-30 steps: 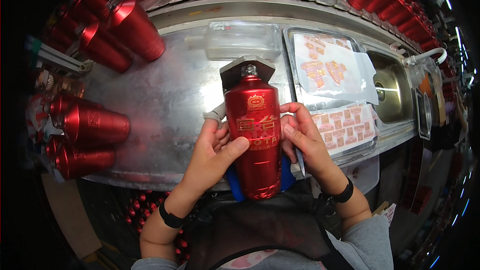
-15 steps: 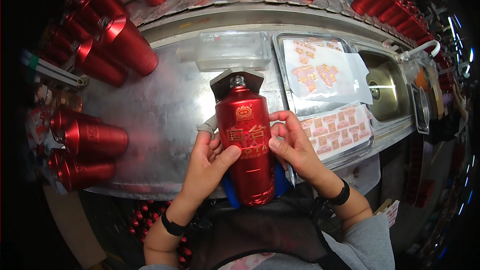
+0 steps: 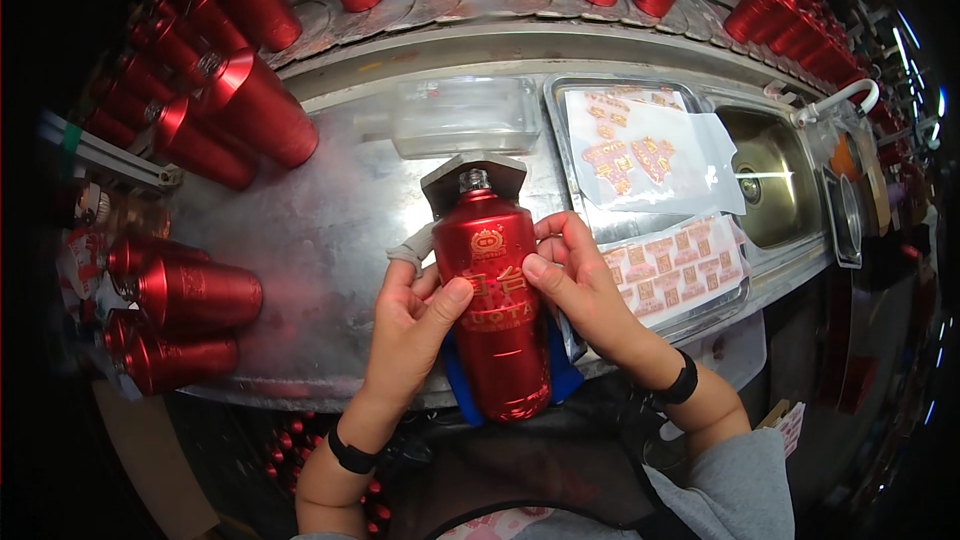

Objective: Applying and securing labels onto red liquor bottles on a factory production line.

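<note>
A glossy red bottle (image 3: 505, 370) with gold decals lies in front of me, its clear glass neck (image 3: 474, 179) pointing away. The neck end rests at a dark grey angled support (image 3: 507, 174). My left hand (image 3: 412, 318) grips the bottle's left side, thumb on the front by the gold characters; a pale wrap covers a fingertip. On the other side, my right hand (image 3: 580, 285) presses its thumb over the right-hand gold character, with the fingers curled by the bottle's edge. A blue cloth (image 3: 565, 372) shows beneath the bottle's base.
Right of the bottle, a metal tray (image 3: 560, 125) carries gold decal sheets (image 3: 675, 265), beside a sink (image 3: 765, 185). A clear rectangular container (image 3: 465, 118) stands behind the support. Red bottles (image 3: 265, 115) crowd the left, and more line the slatted conveyor (image 3: 480, 15) at the back.
My right thumb has moved up and left onto the gold character. My left hand keeps its hold on the bottle's side. The whole view has shifted slightly.
</note>
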The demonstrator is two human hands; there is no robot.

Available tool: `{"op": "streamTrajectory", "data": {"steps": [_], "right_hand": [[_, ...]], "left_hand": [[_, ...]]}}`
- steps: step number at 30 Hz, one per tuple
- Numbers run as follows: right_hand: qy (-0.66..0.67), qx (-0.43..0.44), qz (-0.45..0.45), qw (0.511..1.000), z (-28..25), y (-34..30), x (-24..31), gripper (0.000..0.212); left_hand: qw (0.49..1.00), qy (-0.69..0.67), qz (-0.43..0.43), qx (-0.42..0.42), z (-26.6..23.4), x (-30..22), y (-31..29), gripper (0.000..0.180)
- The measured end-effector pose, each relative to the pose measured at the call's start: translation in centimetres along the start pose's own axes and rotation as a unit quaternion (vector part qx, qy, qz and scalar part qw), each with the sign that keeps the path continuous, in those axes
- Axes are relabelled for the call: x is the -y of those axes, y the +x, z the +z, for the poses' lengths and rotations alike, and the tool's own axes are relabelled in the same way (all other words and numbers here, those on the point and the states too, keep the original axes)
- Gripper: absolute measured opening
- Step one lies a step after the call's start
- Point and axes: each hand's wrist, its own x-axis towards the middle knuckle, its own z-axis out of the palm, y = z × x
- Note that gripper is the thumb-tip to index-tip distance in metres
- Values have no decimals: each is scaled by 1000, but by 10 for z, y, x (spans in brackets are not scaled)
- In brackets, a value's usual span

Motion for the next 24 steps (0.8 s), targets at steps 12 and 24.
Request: {"op": "streamTrajectory", "data": {"steps": [12, 24], "right_hand": [[-25, -11, 15, 1000, 10, 0, 11, 42], [115, -107, 23, 987, -24, 3, 38, 29]], "left_hand": [[1000, -22, -3, 5, -4, -2, -1, 66], [996, 78, 21, 21, -8, 10, -24, 77]]}}
